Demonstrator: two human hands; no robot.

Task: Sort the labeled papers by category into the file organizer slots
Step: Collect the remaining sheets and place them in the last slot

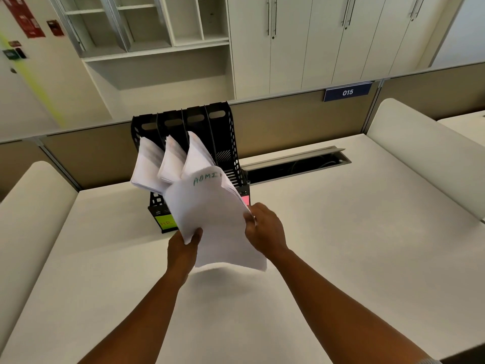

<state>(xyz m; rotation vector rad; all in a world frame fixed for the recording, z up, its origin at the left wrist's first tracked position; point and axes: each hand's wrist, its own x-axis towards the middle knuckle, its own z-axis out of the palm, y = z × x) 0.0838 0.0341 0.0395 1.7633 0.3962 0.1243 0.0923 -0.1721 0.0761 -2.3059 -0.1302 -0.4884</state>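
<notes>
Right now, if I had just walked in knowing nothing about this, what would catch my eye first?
First, the sheaf of white papers held up mid-frame, its top sheet marked "ADMI" in green, gripped by the left hand at the lower edge and the right hand at the side. Just behind stands the black file organizer on the white desk, three slots already holding papers. A blue "015" sign hangs on the partition beyond.

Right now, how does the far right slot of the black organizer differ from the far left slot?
The far right slot holds no papers I can see; the far left slot holds a leaning sheaf of white papers. The right slot's front carries a pink label, mostly hidden; the left slot's front carries a green label reading HR. Both belong to one black plastic organizer on the desk.
</notes>
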